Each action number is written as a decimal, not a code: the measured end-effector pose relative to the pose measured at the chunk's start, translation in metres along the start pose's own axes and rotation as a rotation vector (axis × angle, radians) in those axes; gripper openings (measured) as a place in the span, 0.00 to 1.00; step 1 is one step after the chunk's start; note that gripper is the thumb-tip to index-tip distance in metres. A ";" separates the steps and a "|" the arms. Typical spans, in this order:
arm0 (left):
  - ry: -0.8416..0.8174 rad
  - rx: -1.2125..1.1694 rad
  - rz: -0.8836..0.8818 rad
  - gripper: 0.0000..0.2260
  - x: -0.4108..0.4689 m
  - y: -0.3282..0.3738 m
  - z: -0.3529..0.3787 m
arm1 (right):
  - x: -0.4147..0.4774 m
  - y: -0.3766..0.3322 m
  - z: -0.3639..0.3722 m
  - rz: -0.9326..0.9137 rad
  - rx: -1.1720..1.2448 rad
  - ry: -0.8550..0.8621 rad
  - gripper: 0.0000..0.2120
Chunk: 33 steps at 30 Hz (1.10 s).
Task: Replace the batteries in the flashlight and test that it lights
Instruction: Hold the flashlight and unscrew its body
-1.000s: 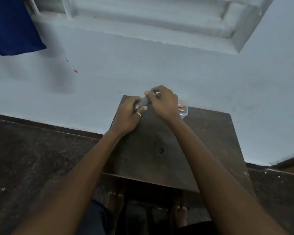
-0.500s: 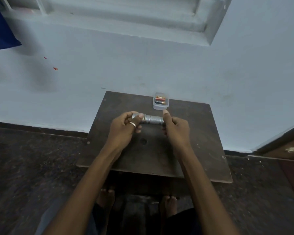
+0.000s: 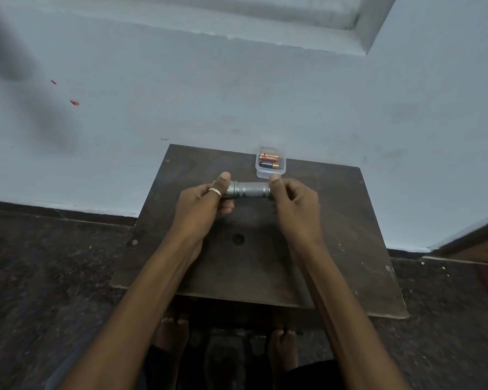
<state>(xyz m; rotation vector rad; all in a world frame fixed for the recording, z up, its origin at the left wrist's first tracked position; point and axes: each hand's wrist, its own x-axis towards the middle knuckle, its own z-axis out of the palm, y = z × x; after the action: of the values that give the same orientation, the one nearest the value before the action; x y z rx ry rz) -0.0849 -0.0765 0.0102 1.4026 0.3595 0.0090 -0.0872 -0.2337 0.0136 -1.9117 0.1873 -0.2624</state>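
Observation:
A short silver flashlight [image 3: 247, 190] with a knurled barrel is held level above the dark wooden table [image 3: 335, 235]. My left hand [image 3: 202, 202], a ring on its thumb, grips the flashlight's left end. My right hand [image 3: 295, 204] pinches its right end between thumb and fingers. Both ends are hidden under my fingers. Just behind the flashlight a small clear plastic box [image 3: 270, 164] stands on the table's far edge with two batteries [image 3: 269, 161] lying in it, one orange, one black.
The small table stands against a pale blue wall [image 3: 237, 94]. Dark speckled floor [image 3: 40, 277] lies on both sides. My bare feet [image 3: 172, 333] show under the table's near edge. A brown ledge [image 3: 479, 246] sits at the right.
Both hands have drawn the flashlight back from the table's far edge toward me, uncovering the battery box. The view has tilted down. In the last half second the hands have barely moved.

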 end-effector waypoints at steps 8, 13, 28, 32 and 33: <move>-0.011 -0.032 -0.018 0.11 0.006 0.003 0.001 | 0.006 -0.003 -0.020 0.182 0.401 -0.204 0.09; -0.053 0.029 0.013 0.13 0.005 0.002 0.006 | 0.011 0.001 -0.023 0.252 0.219 -0.174 0.20; -0.062 0.010 -0.006 0.12 0.002 0.006 0.001 | 0.015 -0.006 -0.029 0.289 0.453 -0.277 0.09; -0.059 -0.001 -0.004 0.11 0.001 0.007 -0.002 | 0.014 -0.007 -0.029 0.287 0.473 -0.279 0.08; -0.059 0.000 -0.001 0.11 0.001 0.007 -0.002 | 0.013 -0.008 -0.029 0.298 0.466 -0.277 0.04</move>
<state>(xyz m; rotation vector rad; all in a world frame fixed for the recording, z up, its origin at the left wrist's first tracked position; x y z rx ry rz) -0.0832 -0.0728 0.0167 1.3996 0.3115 -0.0332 -0.0822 -0.2606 0.0316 -1.4154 0.2018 0.1507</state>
